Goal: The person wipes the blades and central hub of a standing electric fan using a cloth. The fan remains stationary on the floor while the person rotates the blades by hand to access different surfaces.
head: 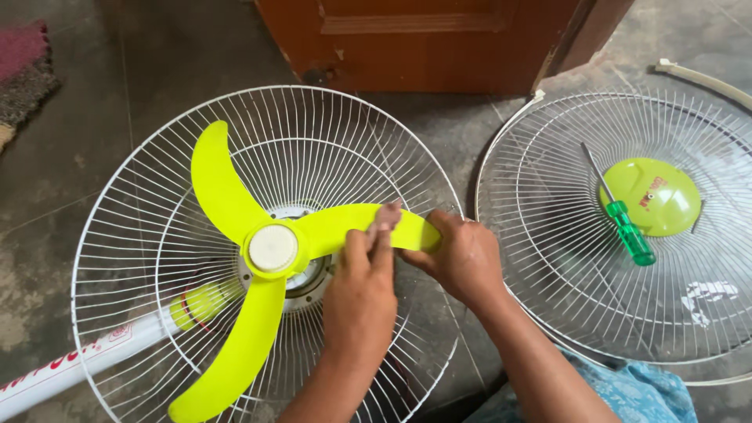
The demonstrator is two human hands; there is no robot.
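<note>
A yellow-green three-blade fan propeller [235, 235] sits on its hub with a white round cap [272, 248], inside a white wire rear guard [141, 196] lying on the floor. My left hand [362, 290] presses its fingers on the right-pointing blade [345, 223], with something small and greyish under the fingertips. My right hand [458, 254] grips the tip of that same blade from the right.
A white fan pole [70, 368] runs to the lower left. The front wire guard [548, 258] with a yellow-green centre disc [662, 196] lies to the right, a green-handled screwdriver [627, 227] on it. Brown wooden door [439, 43] behind; mat [23, 70] upper left; blue cloth [634, 392].
</note>
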